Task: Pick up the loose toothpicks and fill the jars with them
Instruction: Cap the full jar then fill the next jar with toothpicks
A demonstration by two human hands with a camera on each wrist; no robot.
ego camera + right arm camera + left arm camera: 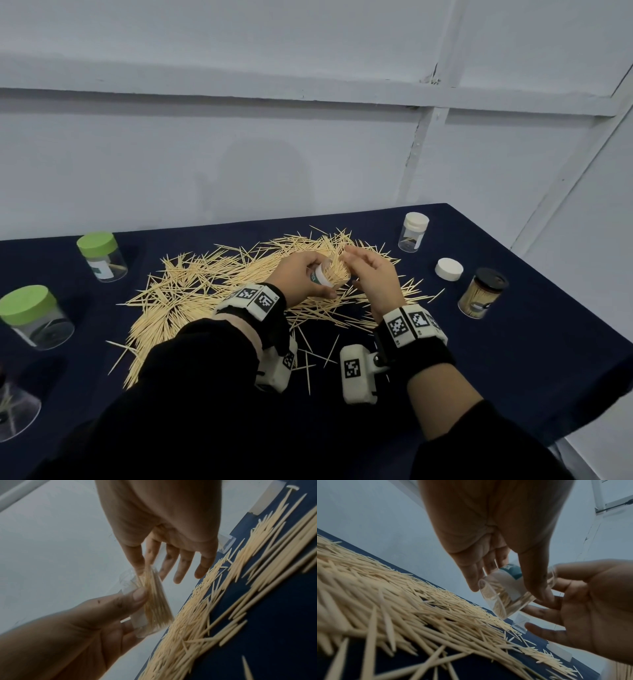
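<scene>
No readable text showing anywhere. Jar labels [313,276] appearing too blurred to read. Wrist bands [255,298] carrying only black-white square marker patterns, no letters.

pale toothpicks [191,291], navy tablecloth [513,359], green lids [96,244]
</scene>
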